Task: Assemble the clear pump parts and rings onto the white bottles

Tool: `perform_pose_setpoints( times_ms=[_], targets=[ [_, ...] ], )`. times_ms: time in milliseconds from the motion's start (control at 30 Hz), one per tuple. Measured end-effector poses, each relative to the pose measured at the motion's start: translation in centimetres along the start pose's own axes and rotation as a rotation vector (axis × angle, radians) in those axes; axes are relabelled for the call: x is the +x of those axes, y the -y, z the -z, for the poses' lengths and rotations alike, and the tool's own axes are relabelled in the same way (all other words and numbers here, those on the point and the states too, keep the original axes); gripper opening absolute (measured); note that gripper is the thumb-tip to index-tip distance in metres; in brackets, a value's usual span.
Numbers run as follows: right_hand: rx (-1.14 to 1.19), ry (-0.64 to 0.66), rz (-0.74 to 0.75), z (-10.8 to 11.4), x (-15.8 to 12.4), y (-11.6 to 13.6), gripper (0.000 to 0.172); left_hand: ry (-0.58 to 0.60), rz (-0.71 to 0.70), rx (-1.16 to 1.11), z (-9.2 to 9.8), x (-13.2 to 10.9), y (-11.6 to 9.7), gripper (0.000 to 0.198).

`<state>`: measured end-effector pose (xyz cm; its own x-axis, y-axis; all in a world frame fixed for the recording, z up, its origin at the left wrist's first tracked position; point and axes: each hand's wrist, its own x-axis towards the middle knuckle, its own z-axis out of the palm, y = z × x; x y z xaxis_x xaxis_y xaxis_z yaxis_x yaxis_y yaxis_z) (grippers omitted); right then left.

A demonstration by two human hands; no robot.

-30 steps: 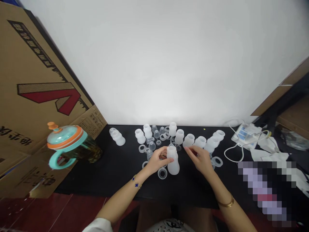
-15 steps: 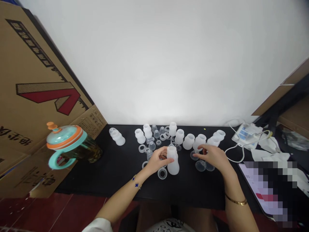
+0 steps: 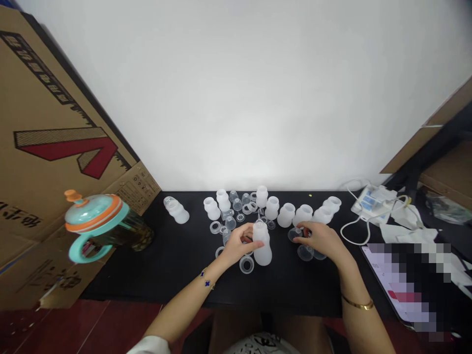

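Note:
My left hand [image 3: 239, 244] is wrapped round a frosted white bottle [image 3: 262, 250] that stands upright near the middle of the black table. My right hand [image 3: 320, 239] pinches a clear dome-shaped cap [image 3: 294, 234] between thumb and fingers. Just below it lies another clear cap [image 3: 305, 252]. A flat ring [image 3: 247, 264] rests beside the held bottle. Behind my hands stand several open white bottles, one [image 3: 286, 215] near the right hand. Clear domes, one at the back [image 3: 237, 204], and rings lie between the bottles. A capped bottle [image 3: 176, 210] leans or lies at the left.
A turquoise and orange lidded jug [image 3: 99, 221] stands at the left by a large cardboard box [image 3: 55, 113]. On the right are a white cable [image 3: 356, 243], crumpled white paper or plastic, and a phone [image 3: 385, 285] at the table's [image 3: 147, 275] edge.
My right hand's fingers have closed on the clear cap, which now looks slightly lifted or tilted. The left hand still holds the bottle. The whole view has shifted a little.

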<state>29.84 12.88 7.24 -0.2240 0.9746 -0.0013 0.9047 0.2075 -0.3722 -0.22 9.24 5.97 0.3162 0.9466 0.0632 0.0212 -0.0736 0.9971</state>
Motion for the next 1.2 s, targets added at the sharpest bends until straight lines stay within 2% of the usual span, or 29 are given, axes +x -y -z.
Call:
perform_pose_setpoints(
  times_ms=[333,433,533,667,767,833,900,1033,1200],
  targets=[
    [0.244,-0.118,0.239,-0.4,-0.2,2.0,0.046,-0.014,-0.005,-0.045,0.2,0.1,0.5,0.045],
    [0.342,-0.163,0.231,-0.9,-0.3,2.8,0.051,-0.017,-0.014,-0.069,0.2,0.2,0.6,0.045],
    [0.450,-0.192,0.176,-1.3,-0.4,3.7,0.050,-0.019,-0.017,-0.105,0.2,0.2,0.8,0.045],
    [0.683,-0.128,0.177,-1.8,-0.6,4.9,0.044,-0.010,-0.021,-0.162,0.2,0.3,1.1,0.043],
    [1.029,-0.060,0.174,-2.3,-0.6,5.4,0.035,-0.012,-0.024,-0.215,0.2,0.3,0.9,0.042],
    [1.204,0.026,0.137,-2.6,-0.4,5.6,0.036,-0.015,-0.025,-0.242,0.1,0.3,0.7,0.042],
    [1.331,0.058,0.090,-2.9,-0.3,5.8,0.038,-0.012,-0.029,-0.253,0.1,0.3,0.6,0.041],
    [1.448,0.082,0.000,-3.1,-0.2,6.1,0.035,-0.001,-0.016,-0.235,0.2,0.3,0.4,0.043],
    [1.547,0.108,-0.029,-3.5,-0.2,6.1,0.036,0.012,-0.007,-0.242,0.3,0.3,0.4,0.041]
  ],
)
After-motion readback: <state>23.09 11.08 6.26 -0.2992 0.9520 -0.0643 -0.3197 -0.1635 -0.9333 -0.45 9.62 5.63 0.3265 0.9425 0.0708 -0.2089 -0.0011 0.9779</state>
